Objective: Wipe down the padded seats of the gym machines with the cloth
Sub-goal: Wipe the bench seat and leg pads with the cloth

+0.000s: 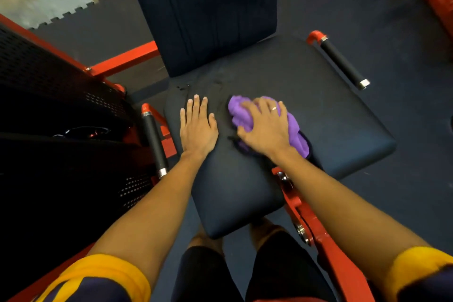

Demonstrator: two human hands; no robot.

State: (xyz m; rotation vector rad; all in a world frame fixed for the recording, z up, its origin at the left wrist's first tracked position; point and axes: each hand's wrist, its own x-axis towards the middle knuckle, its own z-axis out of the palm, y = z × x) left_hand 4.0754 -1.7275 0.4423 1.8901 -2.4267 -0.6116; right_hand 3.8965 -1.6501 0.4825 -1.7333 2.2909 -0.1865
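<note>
My right hand (pixel 263 127) curls over the bunched, fuzzy purple cloth (pixel 239 111), pressing it on the seat (pixel 331 110); my left hand (pixel 197 127) lies flat just beside it, fingers straight. Right of the cloth, smooth black padding runs free to a rounded edge; the ribbed backrest (pixel 203 12) rises beyond my fingertips

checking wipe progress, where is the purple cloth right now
In the head view the bunched purple cloth lies under the right hand near the middle of the black padded seat, just right of the flat left hand.
</note>
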